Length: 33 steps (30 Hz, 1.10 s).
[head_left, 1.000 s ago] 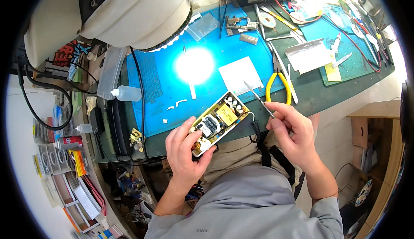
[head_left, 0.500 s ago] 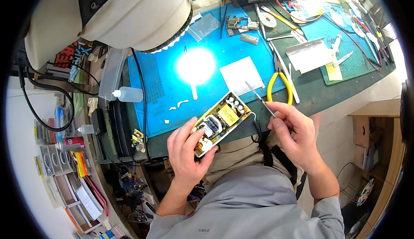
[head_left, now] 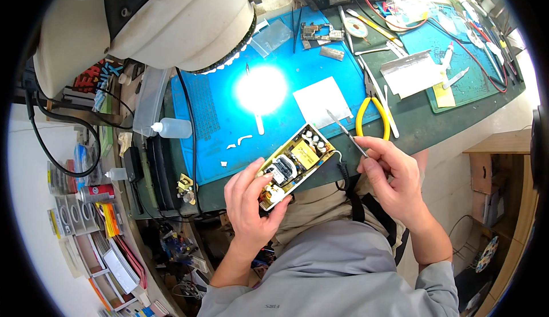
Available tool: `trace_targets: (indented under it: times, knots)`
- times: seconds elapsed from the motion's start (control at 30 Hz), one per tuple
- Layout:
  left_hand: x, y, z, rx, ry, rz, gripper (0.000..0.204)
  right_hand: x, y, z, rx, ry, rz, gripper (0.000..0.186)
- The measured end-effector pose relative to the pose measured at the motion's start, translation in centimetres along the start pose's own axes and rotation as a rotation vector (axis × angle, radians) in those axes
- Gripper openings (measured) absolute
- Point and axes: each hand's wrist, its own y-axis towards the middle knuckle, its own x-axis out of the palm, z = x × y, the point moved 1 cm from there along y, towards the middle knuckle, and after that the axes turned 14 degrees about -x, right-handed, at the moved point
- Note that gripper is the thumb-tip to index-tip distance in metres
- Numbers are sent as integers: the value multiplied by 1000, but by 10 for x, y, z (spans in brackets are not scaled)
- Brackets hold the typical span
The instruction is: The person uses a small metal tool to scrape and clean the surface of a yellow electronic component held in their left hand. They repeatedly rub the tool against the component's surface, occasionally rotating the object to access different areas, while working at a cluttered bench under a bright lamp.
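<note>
My left hand (head_left: pixel 250 203) grips an opened power adapter (head_left: pixel 304 153) by its near left end, fingers on one long side and thumb on the other. The adapter's white case lies tilted over the bench edge, its circuit board bare, with a yellow transformer, capacitors and a black coil showing. From its far right end comes a short cable. My right hand (head_left: pixel 392 174) pinches a slim metal craft knife (head_left: pixel 345 129) between thumb and fingers. The blade points up and left, over a white sheet (head_left: pixel 323 100), apart from the adapter. Whether the blade touches the sheet I cannot tell.
Yellow-handled pliers (head_left: pixel 372 118) lie right of the white sheet on the blue mat (head_left: pixel 217 151). A microscope head (head_left: pixel 183 19) overhangs the upper left, above a bright light spot. A squeeze bottle (head_left: pixel 172 127) stands left; a green cutting mat (head_left: pixel 443 106) with tools lies right.
Both hands keep their holds, and the adapter and knife stay in nearly the same places. The whole view has shifted very slightly.
</note>
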Motion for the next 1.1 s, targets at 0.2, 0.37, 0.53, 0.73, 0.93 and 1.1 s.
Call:
trace_targets:
  times: [0.2,0.37,0.53,0.73,0.93,1.1]
  knots:
    - [-1,0,1,9,30,-11,50,0,0,-1,2,-12,1,39]
    - [-2,2,3,13,92,-34,54,0,3,-5,-2,-25,2,40]
    - [-3,5,4,31,115,-53,57,-2,3,-7,-2,-44,-23,43]
    - [-5,9,11,-1,120,-109,59,-3,5,-9,-11,-59,-33,45]
    - [-9,9,9,29,39,-139,59,-3,5,-12,0,-56,-33,46]
    - [-7,9,11,-142,-103,-124,51,-2,5,-9,-11,-54,-23,45]
